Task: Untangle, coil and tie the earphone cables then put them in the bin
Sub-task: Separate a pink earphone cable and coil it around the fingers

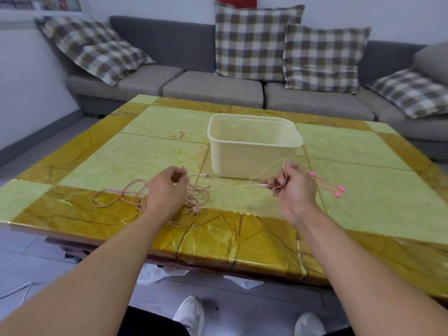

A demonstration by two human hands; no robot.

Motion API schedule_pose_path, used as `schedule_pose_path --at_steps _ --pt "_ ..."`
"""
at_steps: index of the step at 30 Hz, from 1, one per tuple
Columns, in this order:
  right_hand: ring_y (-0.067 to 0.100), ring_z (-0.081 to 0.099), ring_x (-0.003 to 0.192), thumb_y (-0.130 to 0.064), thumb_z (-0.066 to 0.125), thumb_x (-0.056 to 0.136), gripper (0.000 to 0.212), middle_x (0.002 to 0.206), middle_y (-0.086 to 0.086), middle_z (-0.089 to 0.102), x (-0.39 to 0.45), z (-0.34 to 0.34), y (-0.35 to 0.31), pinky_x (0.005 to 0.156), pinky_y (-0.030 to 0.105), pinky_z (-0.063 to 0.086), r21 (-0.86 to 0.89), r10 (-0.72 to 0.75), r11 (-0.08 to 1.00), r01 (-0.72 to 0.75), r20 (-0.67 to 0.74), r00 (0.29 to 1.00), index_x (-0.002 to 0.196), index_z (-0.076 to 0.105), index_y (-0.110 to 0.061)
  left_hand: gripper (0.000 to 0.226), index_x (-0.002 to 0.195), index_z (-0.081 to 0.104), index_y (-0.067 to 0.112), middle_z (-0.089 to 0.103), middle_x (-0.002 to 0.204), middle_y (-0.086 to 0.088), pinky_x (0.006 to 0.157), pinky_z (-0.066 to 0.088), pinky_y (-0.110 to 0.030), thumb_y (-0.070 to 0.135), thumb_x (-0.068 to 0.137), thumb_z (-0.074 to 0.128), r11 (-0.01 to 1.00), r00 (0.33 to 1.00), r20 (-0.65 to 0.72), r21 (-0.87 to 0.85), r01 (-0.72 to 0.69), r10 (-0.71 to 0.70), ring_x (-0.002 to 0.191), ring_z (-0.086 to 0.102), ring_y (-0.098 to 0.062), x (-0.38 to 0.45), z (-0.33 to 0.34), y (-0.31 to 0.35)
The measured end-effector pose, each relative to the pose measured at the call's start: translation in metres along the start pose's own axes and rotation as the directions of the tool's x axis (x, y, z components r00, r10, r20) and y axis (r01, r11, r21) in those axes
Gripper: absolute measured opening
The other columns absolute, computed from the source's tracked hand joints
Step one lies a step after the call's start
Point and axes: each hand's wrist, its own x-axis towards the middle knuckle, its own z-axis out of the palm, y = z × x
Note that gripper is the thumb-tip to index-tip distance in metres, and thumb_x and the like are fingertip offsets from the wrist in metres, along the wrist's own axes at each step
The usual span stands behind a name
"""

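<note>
Pink earphone cable (232, 188) taut left-right between left grip (167, 187) and right grip (294, 187), both pinched on it

Bin (254, 151) mouth open above, cables (116, 198) left.

A grey sofa (218, 88) runs beyond the bench (157, 122), turning a corner at the right. Checked cushions (252, 42) lean along its back. The walls (26, 76) are pale, with a red patch (236, 1) above. Grey floor tiles (36, 260) lie below the yellow-green marbled bench top.
</note>
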Motion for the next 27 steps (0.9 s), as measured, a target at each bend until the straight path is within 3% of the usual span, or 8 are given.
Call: schedule_pose_path --at_steps 3,7,12,16,19,22,24,27 --pt "0.013 0.036 0.048 -0.018 0.045 0.108 0.017 0.055 -0.005 0.036 0.005 -0.033 -0.011 0.054 0.032 0.046 -0.326 -0.119 0.941 0.091 -0.067 0.991 0.093 0.053 -0.016 0.027 0.118 0.069 0.018 0.069 0.121 0.002 0.088 0.046 -0.030 0.030 0.094 0.065 0.991 0.993 0.114 0.132 0.010 -0.025 0.105 0.063 -0.017 0.000 0.010 -0.001" --pt "0.012 0.045 0.055 -0.039 0.054 0.103 0.017 0.066 -0.001 0.055 0.001 -0.062 -0.025 0.056 0.031 0.037 -0.816 -0.223 0.509 0.274 0.182 0.958 0.093 0.058 -0.027 0.033 0.123 0.066 0.021 0.060 0.143 0.000 0.098 0.045 -0.035 0.034 0.093 0.065 0.979 0.984 0.178 0.205 -0.023 -0.015 0.122 0.059 -0.024 -0.003 0.019 0.005" --pt "0.016 0.058 0.079 -0.078 0.064 0.076 0.051 0.077 -0.010 0.056 0.001 -0.070 -0.023 0.062 0.032 0.040 -0.980 0.117 -0.042 0.195 0.189 0.975 0.106 0.061 -0.037 0.052 0.124 0.066 0.023 0.061 0.138 0.002 0.097 0.048 -0.040 0.056 0.084 0.072 0.971 0.961 0.275 0.238 -0.037 -0.031 0.121 0.057 -0.024 -0.012 0.026 0.017" --pt "0.024 0.046 0.128 -0.074 0.074 0.068 0.086 0.138 0.000 0.050 -0.002 -0.070 -0.011 0.103 0.042 0.042 -0.914 0.223 -0.311 0.261 0.197 0.955 0.140 0.051 -0.032 0.052 0.098 0.071 0.026 0.063 0.112 0.009 0.083 0.047 -0.034 0.069 0.071 0.076 0.974 0.940 0.342 0.213 -0.082 0.005 0.104 0.058 -0.014 -0.018 0.028 0.023" --pt "0.024 0.033 0.140 -0.064 0.074 0.076 0.085 0.151 -0.003 0.042 -0.006 -0.055 -0.008 0.118 0.043 0.027 -0.879 0.153 -0.291 0.378 0.347 0.925 0.147 0.044 -0.030 0.057 0.083 0.068 0.029 0.070 0.099 0.006 0.088 0.053 -0.040 0.079 0.055 0.074 0.973 0.924 0.380 0.200 -0.115 0.031 0.102 0.064 -0.018 -0.021 0.030 0.025" --pt "0.026 0.036 0.142 -0.053 0.062 0.092 0.074 0.154 0.000 0.046 -0.003 -0.040 0.006 0.120 0.042 0.026 -0.866 0.148 -0.204 0.457 0.434 0.889 0.156 0.034 -0.026 0.054 0.077 0.064 0.029 0.068 0.115 0.006 0.100 0.046 -0.042 0.072 0.052 0.084 0.963 0.916 0.398 0.223 -0.150 0.051 0.120 0.057 -0.020 -0.024 0.033 0.028" --pt "0.026 0.054 0.127 -0.049 0.058 0.097 0.065 0.134 0.002 0.064 0.001 -0.036 0.016 0.110 0.042 0.040 -0.893 0.184 -0.153 0.423 0.395 0.900 0.153 0.037 -0.025 0.048 0.080 0.061 0.024 0.068 0.120 0.004 0.092 0.046 -0.036 0.055 0.061 0.091 0.968 0.902 0.430 0.210 -0.138 0.035 0.115 0.059 -0.019 -0.025 0.036 0.028" --pt "0.022 0.065 0.087 -0.047 0.052 0.102 0.028 0.090 -0.004 0.070 0.008 -0.036 0.022 0.080 0.037 0.052 -0.924 0.149 -0.016 0.381 0.375 0.915 0.113 0.065 -0.025 0.044 0.089 0.057 0.028 0.067 0.119 0.008 0.085 0.048 -0.035 0.048 0.066 0.090 0.964 0.908 0.418 0.220 -0.147 0.043 0.106 0.059 -0.014 -0.026 0.037 0.029"
